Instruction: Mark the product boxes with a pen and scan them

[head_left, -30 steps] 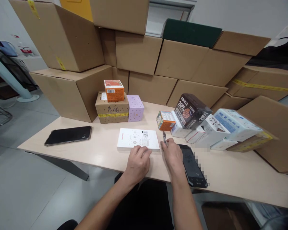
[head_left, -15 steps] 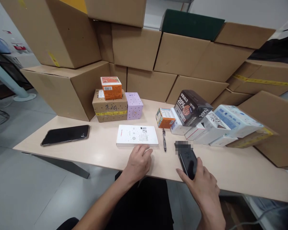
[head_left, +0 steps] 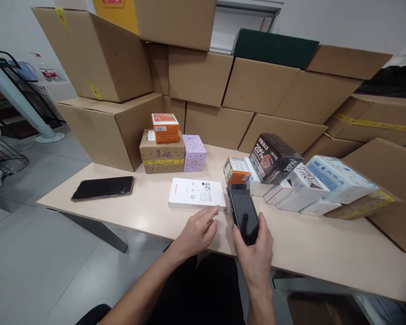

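Observation:
My right hand [head_left: 256,253] grips the lower end of a black smartphone [head_left: 244,214], thumb on its left side and fingers on its right. The phone tilts up over the table, and a blurred patch covers its top end. To its left, my left hand [head_left: 199,230] is empty, its fingers loosely bent and apart from the thumb. Its fingertips are by the front right corner of a flat white box [head_left: 196,193] with printed labels. A second smartphone [head_left: 102,188] with a dark screen lies at the table's left.
An orange box [head_left: 165,128] sits on a small taped carton [head_left: 163,155] beside a lilac box [head_left: 194,153]. Right of the phone stand a small orange box [head_left: 237,170], a dark brown box [head_left: 274,158] and several white boxes. Large cardboard cartons [head_left: 199,74] wall the table's back.
My right hand has moved left with the phone, which now hides the pen. My left hand's fingers have stretched out more, and the camera view has shifted slightly.

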{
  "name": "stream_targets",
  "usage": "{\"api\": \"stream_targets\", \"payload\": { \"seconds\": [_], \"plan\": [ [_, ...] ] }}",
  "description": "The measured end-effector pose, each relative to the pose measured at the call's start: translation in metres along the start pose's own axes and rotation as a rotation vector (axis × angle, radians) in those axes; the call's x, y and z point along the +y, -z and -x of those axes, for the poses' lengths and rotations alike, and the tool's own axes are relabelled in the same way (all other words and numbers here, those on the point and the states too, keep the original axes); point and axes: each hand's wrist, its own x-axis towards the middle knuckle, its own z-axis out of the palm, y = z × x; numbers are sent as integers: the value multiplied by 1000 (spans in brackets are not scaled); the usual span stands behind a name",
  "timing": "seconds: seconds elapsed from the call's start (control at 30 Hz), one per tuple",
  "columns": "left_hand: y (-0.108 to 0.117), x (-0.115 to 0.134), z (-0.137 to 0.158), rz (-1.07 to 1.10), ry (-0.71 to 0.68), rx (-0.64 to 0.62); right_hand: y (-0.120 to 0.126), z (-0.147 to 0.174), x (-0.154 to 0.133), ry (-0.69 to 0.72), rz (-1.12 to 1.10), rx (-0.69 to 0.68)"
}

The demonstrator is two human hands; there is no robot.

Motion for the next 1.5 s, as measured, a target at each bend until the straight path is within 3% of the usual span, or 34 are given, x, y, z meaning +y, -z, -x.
{"api": "stream_targets", "payload": {
  "seconds": [0.17,0.33,0.67,0.97,1.5],
  "plan": [
    [3,-1,-2,163,161,89,-30,0,-31,100,-117,51],
    [2,-6,-1,206,262,94,-45,4,-32,156,-108,61],
    [8,-2,-5,264,298,20,-44,7,-27,165,-99,-8],
    [10,0,-5,446,349,49,-43,6,-26,182,-96,-9],
    [7,-3,-2,509,371,77,-42,5,-26,196,-109,-12]
  ]
}}
